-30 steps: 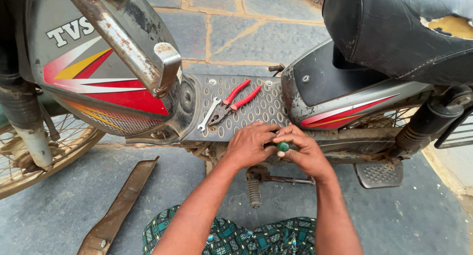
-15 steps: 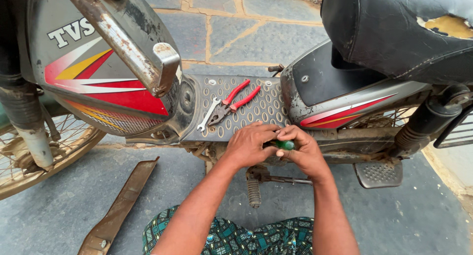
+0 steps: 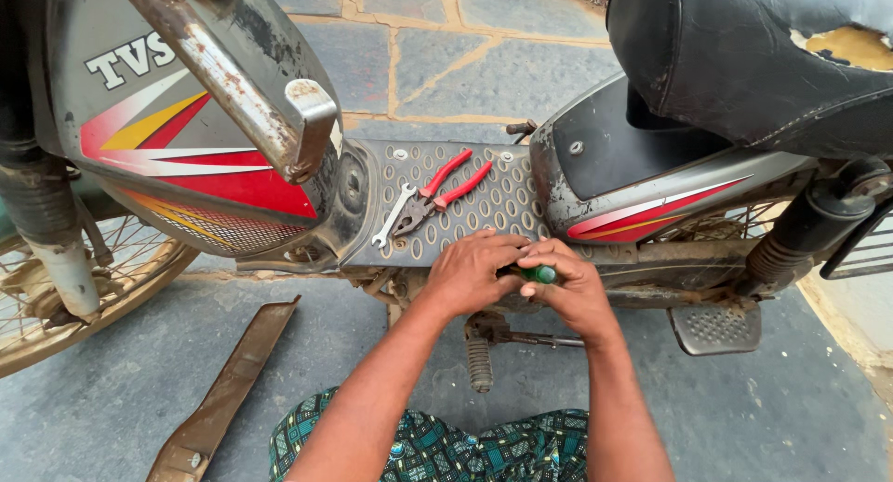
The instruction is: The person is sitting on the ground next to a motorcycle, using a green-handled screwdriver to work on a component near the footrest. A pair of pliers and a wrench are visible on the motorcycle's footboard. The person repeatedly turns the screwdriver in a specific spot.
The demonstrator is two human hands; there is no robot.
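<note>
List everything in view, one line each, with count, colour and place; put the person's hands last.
screwdriver: one, green handle, gripped between both hands
pliers: one, red handles, on the footboard
spanner: one, silver, beside the pliers
footboard: one, grey, mid-scooter
seat: one, black, torn, upper right
front wheel: one, spoked, left
metal strip: one, rusty brown, on the ground
left hand: on the screwdriver
right hand: on the screwdriver

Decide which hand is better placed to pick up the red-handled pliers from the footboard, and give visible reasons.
Left. The left hand lies directly below the pliers on the footboard, while the right hand sits farther away and its fingers wrap the green-handled tool.
</note>
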